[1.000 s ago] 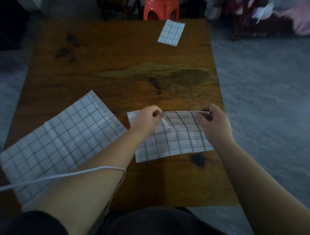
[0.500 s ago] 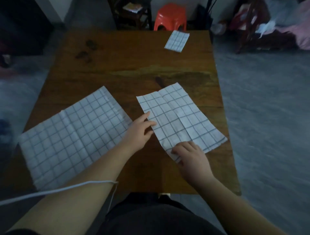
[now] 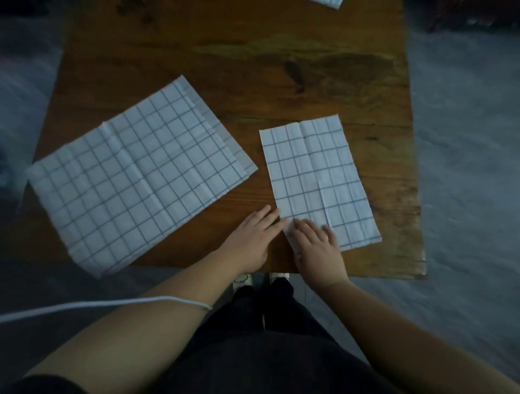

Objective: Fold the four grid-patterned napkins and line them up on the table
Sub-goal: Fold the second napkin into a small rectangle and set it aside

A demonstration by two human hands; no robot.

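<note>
A half-folded white napkin (image 3: 316,174) with a blue grid lies lengthwise on the brown wooden table (image 3: 253,70), right of centre. My right hand (image 3: 316,247) rests with straight fingers on its near left corner. My left hand (image 3: 254,236) lies flat on the table beside it, fingertips touching the napkin's near left edge. A stack of unfolded grid napkins (image 3: 135,174) lies spread on the left, its near corner hanging over the table's front edge. The corner of a folded napkin (image 3: 327,2) shows at the far edge of the table.
Grey floor surrounds the table on the left and right. The table's front edge runs just under my wrists, with my shoes (image 3: 260,278) below it. A white cord (image 3: 98,305) crosses my left forearm.
The napkin was held up by both hands, then laid flat and turned straighter. My right hand stays on its near corner; my left hand moved nearer to that corner. The view tilted down.
</note>
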